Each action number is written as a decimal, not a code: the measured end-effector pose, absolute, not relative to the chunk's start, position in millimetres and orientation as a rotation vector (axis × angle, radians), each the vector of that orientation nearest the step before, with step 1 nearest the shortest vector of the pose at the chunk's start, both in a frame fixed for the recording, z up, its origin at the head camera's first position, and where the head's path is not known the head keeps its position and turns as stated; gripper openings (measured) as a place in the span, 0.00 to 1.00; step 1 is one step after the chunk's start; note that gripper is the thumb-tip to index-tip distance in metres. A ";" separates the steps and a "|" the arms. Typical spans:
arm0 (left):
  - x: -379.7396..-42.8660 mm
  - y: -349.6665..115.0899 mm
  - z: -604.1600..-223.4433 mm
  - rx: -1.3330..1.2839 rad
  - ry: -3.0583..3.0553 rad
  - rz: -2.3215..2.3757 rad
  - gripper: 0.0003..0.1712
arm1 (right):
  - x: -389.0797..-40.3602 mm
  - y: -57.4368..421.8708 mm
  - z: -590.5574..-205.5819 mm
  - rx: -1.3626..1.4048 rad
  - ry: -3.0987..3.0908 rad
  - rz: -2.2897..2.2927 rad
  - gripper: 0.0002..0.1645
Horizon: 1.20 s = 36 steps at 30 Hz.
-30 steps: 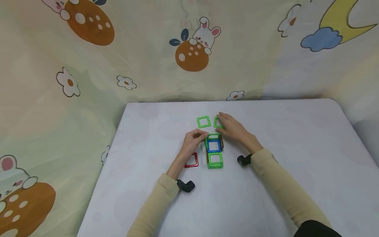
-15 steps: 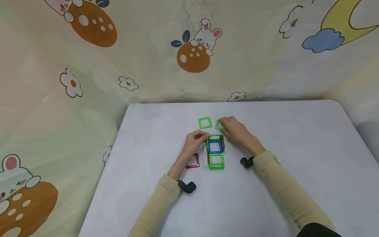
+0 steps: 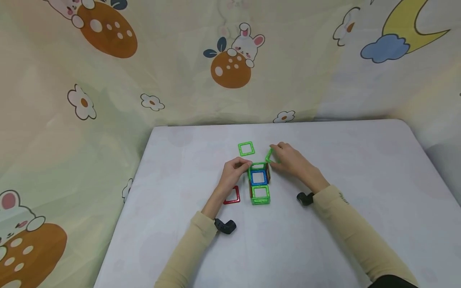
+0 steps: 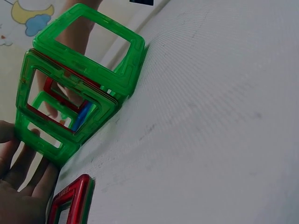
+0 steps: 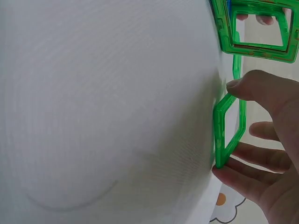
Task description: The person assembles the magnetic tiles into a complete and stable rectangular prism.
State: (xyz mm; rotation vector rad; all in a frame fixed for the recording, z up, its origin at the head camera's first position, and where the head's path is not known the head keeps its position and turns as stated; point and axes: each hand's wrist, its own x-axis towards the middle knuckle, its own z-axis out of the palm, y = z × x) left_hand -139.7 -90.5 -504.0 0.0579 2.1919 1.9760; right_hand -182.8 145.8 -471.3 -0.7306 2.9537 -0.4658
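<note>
A small structure of green, blue and red magnetic tiles (image 3: 261, 201) stands on the table, long side running away from me. My left hand (image 3: 230, 174) is at its far left corner; in the left wrist view its fingers (image 4: 41, 179) hold the end green tile (image 4: 46, 147). Just beyond the structure's far right corner, my right hand (image 3: 296, 163) pinches a square green magnetic tile (image 5: 219, 135) between thumb and fingers. That tile is tilted up, one edge near the table. Part of it is hidden behind the hand in the head view.
A loose green tile (image 3: 246, 154) lies behind the structure. Left of it, by my left wrist, lies a red tile (image 3: 232, 202), partly covered. The white table (image 3: 342, 160) meets a patterned cloth backdrop (image 3: 180, 72) at its far edge.
My right hand has drawn the green tile slightly right and toward me, tilting it up from lying flat. The left hand stays at the structure's corner.
</note>
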 end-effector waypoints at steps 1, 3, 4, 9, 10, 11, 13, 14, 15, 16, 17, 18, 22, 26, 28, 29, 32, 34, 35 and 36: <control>-139.7 -90.5 -503.6 0.055 2.193 1.976 0.15 | -181.8 146.2 -470.4 -0.726 2.947 -0.471 0.40; -139.9 -90.6 -503.5 0.057 2.192 1.978 0.15 | -179.8 147.0 -468.9 -0.719 2.936 -0.479 0.40; -139.9 -90.7 -503.5 0.060 2.191 1.979 0.15 | -178.8 147.6 -468.3 -0.713 2.933 -0.481 0.40; -139.5 -91.0 -504.1 0.073 2.197 1.982 0.15 | -173.8 151.0 -467.2 -0.707 2.938 -0.530 0.40; -139.3 -91.1 -504.2 0.071 2.202 1.981 0.15 | -172.5 151.5 -467.0 -0.711 2.938 -0.546 0.39; -139.2 -91.2 -504.3 0.071 2.206 1.981 0.14 | -171.3 152.0 -466.9 -0.714 2.938 -0.564 0.39; -139.3 -91.1 -504.4 0.071 2.209 1.979 0.14 | -168.4 153.0 -466.6 -0.722 2.939 -0.592 0.39; -139.3 -91.0 -504.4 0.071 2.209 1.975 0.14 | -167.1 153.7 -466.9 -0.722 2.941 -0.600 0.38; -139.4 -90.8 -504.5 0.072 2.207 1.972 0.14 | -165.4 154.4 -466.9 -0.717 2.943 -0.613 0.38; -139.6 -90.6 -504.4 0.074 2.205 1.971 0.14 | -163.9 155.4 -467.0 -0.715 2.948 -0.621 0.38; -139.9 -90.4 -504.3 0.076 2.204 1.970 0.14 | -162.4 156.3 -467.3 -0.719 2.953 -0.627 0.37; -140.0 -90.3 -504.1 0.076 2.205 1.968 0.14 | -160.9 157.0 -467.6 -0.722 2.957 -0.634 0.37; -139.9 -90.5 -503.8 0.070 2.210 1.970 0.14 | -154.1 159.5 -468.4 -0.734 2.966 -0.664 0.37; -139.8 -90.1 -504.4 0.067 2.212 1.965 0.14 | -146.0 162.5 -470.6 -0.715 2.962 -0.698 0.37; -139.7 -90.0 -504.6 0.070 2.207 1.967 0.14 | -141.9 164.0 -472.3 -0.716 2.961 -0.724 0.37; -139.8 -89.8 -504.7 0.070 2.204 1.970 0.14 | -140.0 164.8 -473.0 -0.722 2.962 -0.738 0.37; -139.8 -89.6 -504.8 0.071 2.198 1.980 0.14 | -134.7 166.4 -474.4 -0.745 2.962 -0.785 0.37; -139.7 -89.5 -504.4 0.071 2.198 1.983 0.15 | -131.6 167.2 -475.0 -0.750 2.958 -0.803 0.36; -139.6 -89.6 -504.4 0.069 2.198 1.979 0.15 | -129.8 167.4 -475.0 -0.757 2.956 -0.812 0.36; -139.5 -89.6 -504.3 0.068 2.197 1.975 0.16 | -128.1 167.7 -475.2 -0.760 2.953 -0.817 0.36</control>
